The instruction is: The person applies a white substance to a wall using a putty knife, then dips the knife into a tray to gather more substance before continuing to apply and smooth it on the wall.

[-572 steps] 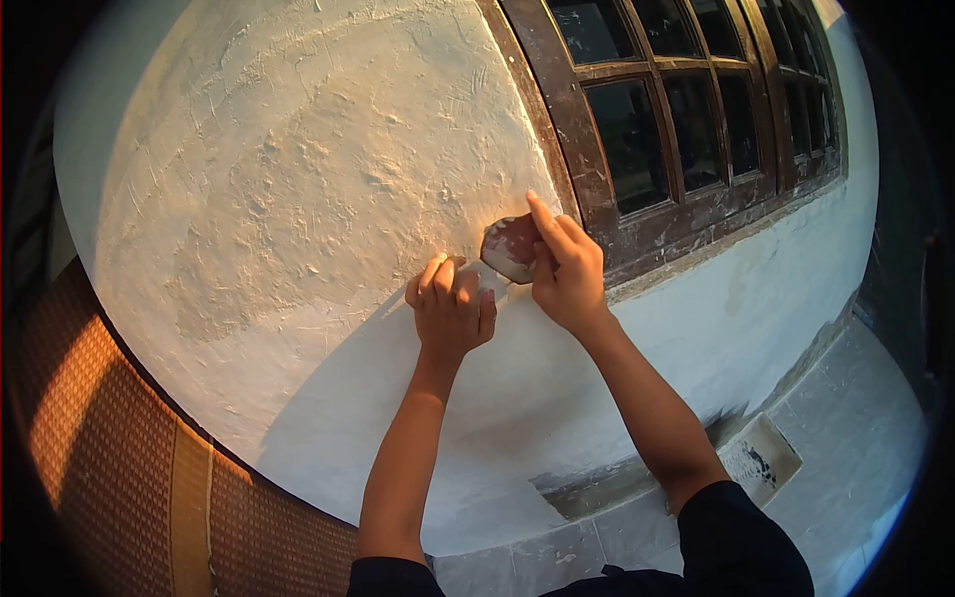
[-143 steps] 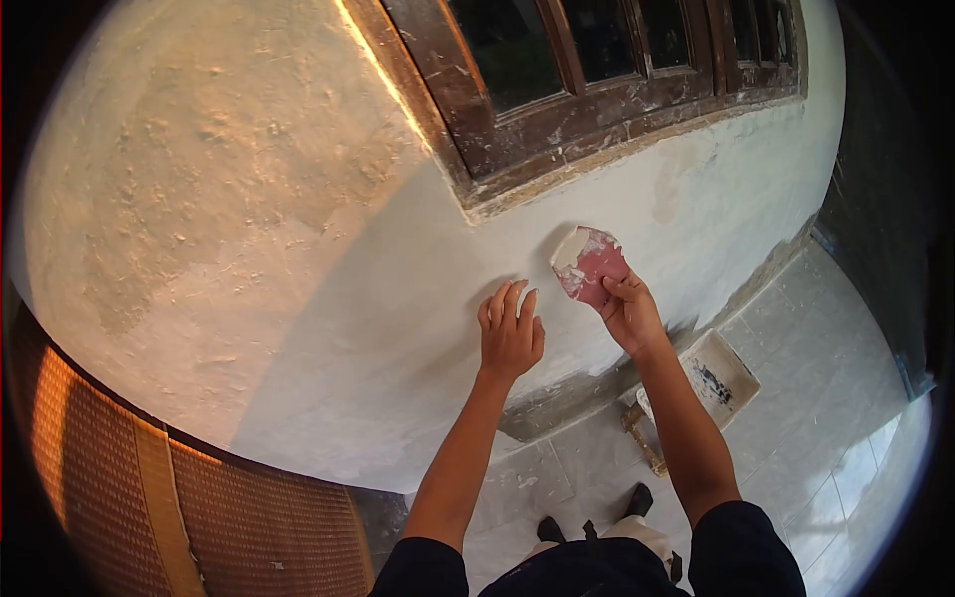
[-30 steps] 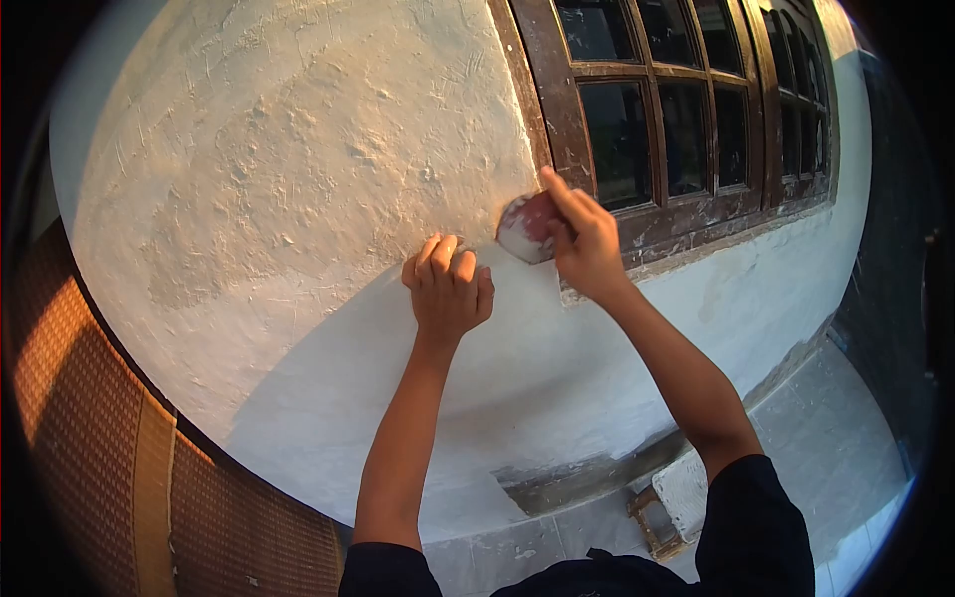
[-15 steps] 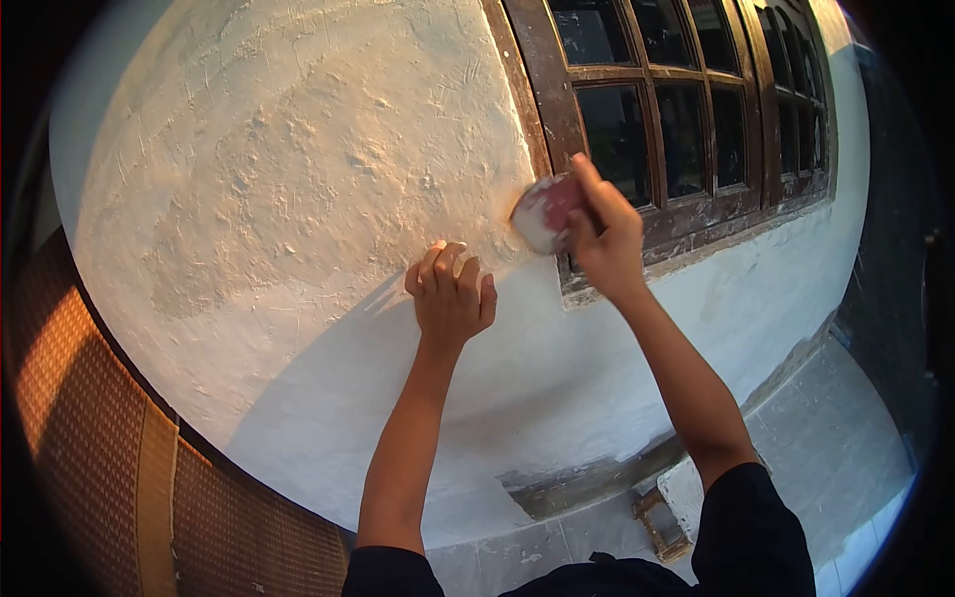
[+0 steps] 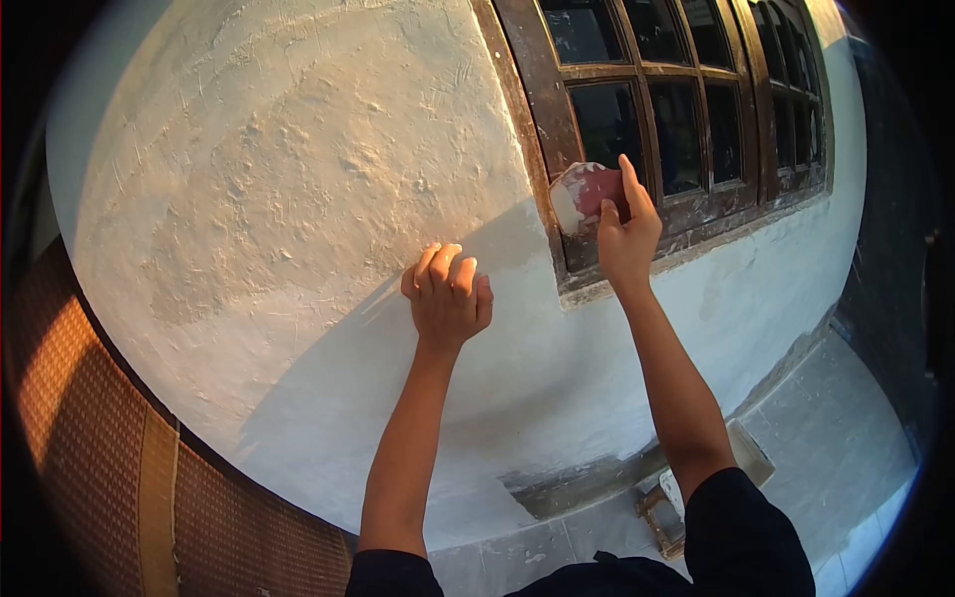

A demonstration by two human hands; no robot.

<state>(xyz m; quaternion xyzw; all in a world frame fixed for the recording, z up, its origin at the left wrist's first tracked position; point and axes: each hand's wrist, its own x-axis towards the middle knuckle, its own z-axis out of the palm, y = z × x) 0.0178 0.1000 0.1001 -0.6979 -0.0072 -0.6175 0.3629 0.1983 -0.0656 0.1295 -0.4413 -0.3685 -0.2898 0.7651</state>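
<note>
In my right hand is a reddish putty scraper, its broad left part smeared with white putty. Thumb and fingers pinch it from the right, and it overlaps the lower left corner of the brown window frame. My left hand rests on the white wall, fingers bent and slightly apart, fingertips at the lower edge of a rough patch of plaster. The shadow edge on the wall runs by that hand.
Dark panes fill the window at upper right. A woven brown panel stands along the lower left. Below on the grey tiled floor is a small wooden stool, partly behind my right arm.
My right hand and the scraper have moved right, from the wall beside the window onto the frame's corner. My left hand stays nearly in place.
</note>
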